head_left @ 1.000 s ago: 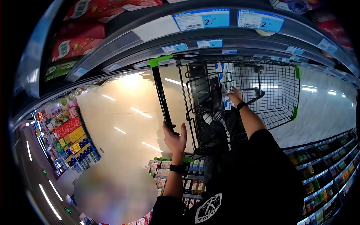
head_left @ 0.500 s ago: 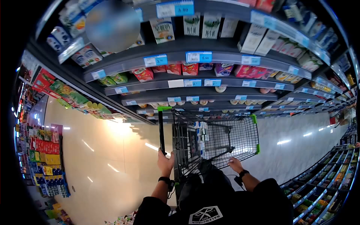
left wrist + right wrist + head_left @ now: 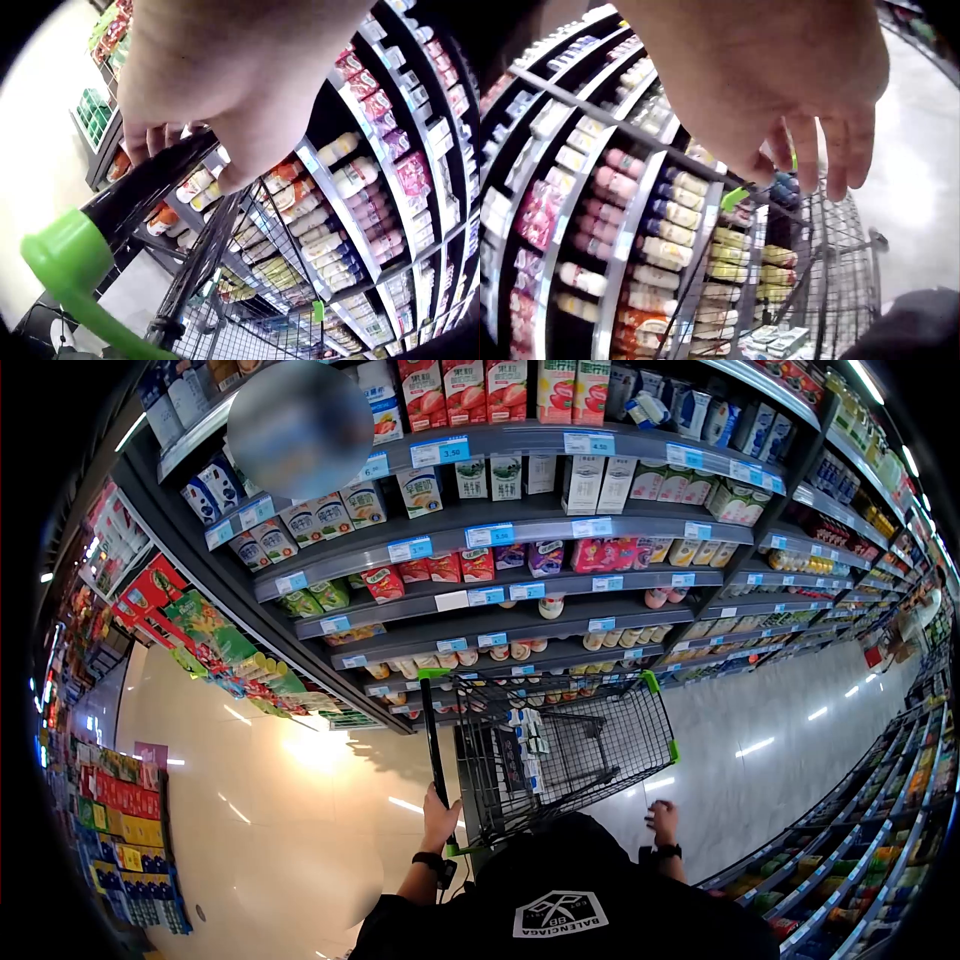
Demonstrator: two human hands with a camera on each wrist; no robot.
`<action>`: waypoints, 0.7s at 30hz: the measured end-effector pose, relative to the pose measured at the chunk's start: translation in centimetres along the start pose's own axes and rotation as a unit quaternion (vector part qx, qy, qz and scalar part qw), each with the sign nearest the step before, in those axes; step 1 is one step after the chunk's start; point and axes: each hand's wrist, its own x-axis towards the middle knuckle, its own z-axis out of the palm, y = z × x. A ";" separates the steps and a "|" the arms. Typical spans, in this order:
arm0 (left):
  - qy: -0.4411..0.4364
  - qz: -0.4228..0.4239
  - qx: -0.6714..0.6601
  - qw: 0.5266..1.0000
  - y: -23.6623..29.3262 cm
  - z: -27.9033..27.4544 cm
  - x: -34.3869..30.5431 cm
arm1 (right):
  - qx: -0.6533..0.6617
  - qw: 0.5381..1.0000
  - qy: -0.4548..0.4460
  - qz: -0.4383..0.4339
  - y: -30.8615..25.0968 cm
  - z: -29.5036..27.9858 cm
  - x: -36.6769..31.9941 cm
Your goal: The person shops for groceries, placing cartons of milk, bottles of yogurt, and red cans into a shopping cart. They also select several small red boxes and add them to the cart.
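My left hand (image 3: 438, 822) grips the black handle (image 3: 429, 730) of a shopping cart (image 3: 640, 725) near its closer end. In the left wrist view, the left hand's fingers (image 3: 154, 139) bend over that bar, with the thumb on its other side. Several white-and-blue cartons (image 3: 528, 738) lie together in the cart, at the handle side of the basket. My right hand (image 3: 662, 823) hangs in the air beside the cart's near side, holding nothing. Its fingers (image 3: 838, 154) droop loosely in the right wrist view, where the wire basket shows beyond them.
Across the cart rises a long shelf unit (image 3: 590, 585) stocked with drink cartons and bottles. Another rack (image 3: 860, 860) runs along the right. To the left, on the tiled floor (image 3: 270, 800), stands a stack of coloured boxes (image 3: 130, 830). A person (image 3: 915, 615) is far down the aisle.
My right hand has left the cartons in the cart and drawn back past the basket's near side. The left hand stays on the handle. The head view has tilted up, showing more shelves.
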 end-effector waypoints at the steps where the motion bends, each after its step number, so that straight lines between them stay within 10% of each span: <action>1: -0.019 -0.008 -0.017 1.000 0.1 -0.2 -0.2 | -0.014 0.998 -0.004 -0.062 -1.8 0.5 1.2; 6: -0.004 -0.008 -0.004 1.000 1.5 0.2 -1.3 | -0.065 0.889 0.035 -0.453 -18.2 8.4 5.8; 9: 0.047 0.036 0.095 0.994 3.3 0.1 -1.5 | -0.015 0.898 -0.090 -0.431 -33.0 13.0 1.1; 11: 0.045 0.075 0.083 0.993 6.1 -1.0 -0.4 | 0.014 0.783 -0.016 -0.621 -40.3 16.2 -1.7; 21: 0.128 0.223 0.002 0.966 20.4 -5.5 5.1 | 0.020 0.699 0.182 -0.691 -60.9 26.3 -11.0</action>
